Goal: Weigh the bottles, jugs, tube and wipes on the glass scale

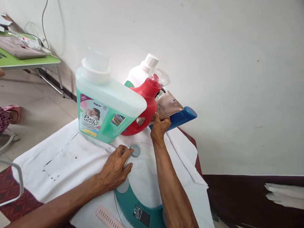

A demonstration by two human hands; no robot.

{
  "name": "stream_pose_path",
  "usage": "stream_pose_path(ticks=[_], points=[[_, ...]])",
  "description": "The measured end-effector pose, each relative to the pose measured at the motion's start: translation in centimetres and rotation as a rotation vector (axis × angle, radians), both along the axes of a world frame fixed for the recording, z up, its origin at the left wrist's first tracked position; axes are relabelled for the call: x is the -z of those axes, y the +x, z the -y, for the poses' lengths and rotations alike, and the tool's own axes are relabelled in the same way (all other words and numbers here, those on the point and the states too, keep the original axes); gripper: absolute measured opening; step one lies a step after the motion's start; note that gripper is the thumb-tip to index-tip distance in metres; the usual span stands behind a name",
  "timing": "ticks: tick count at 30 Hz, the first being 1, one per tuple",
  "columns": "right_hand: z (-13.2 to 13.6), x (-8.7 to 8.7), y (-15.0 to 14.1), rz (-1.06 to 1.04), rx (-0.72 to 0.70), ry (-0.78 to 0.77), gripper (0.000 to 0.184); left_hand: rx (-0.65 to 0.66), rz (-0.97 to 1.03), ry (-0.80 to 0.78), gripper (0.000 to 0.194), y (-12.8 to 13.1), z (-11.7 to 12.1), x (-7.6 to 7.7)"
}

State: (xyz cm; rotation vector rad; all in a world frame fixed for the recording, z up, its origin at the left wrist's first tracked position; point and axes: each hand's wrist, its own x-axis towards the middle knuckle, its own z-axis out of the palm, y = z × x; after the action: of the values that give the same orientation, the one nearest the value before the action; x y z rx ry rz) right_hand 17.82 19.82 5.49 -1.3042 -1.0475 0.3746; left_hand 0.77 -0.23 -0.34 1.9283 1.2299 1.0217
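Note:
My left hand (117,167) is at the left rim of a round glass bathroom scale (127,202), with thumb and bent fingers on its edge. The scale's display shows digits, upside down from here. My right hand (160,126) reaches across the scale, its fingers closed at the lower end of a brownish-gold tube (169,104). Behind that hand a blue bottle (182,117) lies tilted. A red bottle (147,98) with a clear cap stands just left of the tube. Left of it is a large green detergent jug (95,98); a white bottle (137,74) stands behind.
A stained white cloth (61,158) covers the red-patterned table (21,190). A pink strap (108,217) lies by the scale. The wall (237,79) rises close behind the bottles. A green table (30,60) and another person's foot (14,112) are at left.

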Motion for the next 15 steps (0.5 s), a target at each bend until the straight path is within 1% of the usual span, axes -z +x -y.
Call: stream_pose_path(ticks=[2, 4, 5, 7, 9, 10, 12, 15], points=[[1.1, -1.6, 0.9, -0.015, 0.04, 0.08, 0.044, 0.001, 0.001, 0.009, 0.046, -0.1, 0.0, -0.1], [3.2, -4.1, 2.0, 0.0, 0.054, 0.176, 0.043, 0.007, 0.001, 0.015, 0.045, -0.2, 0.0, -0.2], [4.6, -5.5, 2.6, 0.016, 0.041, 0.214, 0.042, 0.009, -0.001, 0.015, 0.045, -0.2, 0.0, -0.3], [8.1, -8.2, 3.5, 0.045, -0.029, 0.236, 0.04, 0.011, -0.011, 0.015, 0.043, -0.4, -0.1, -0.3], [12.2, -9.9, 4.1, 0.049, -0.081, 0.221, 0.039, 0.014, -0.02, 0.024, 0.043, -0.5, -0.2, -0.2], [14.3, -10.3, 4.2, 0.039, -0.095, 0.192, 0.039, 0.015, -0.021, 0.031, 0.043, -0.5, -0.2, -0.2], [18.1, -9.9, 4.4, -0.005, -0.113, 0.095, 0.038, 0.019, -0.023, 0.039, 0.043, -0.5, -0.3, -0.1], [22.4, -7.6, 4.6, -0.099, -0.106, -0.057, 0.037, 0.034, -0.051, 0.022, 0.043, -0.5, -0.3, -0.2]])
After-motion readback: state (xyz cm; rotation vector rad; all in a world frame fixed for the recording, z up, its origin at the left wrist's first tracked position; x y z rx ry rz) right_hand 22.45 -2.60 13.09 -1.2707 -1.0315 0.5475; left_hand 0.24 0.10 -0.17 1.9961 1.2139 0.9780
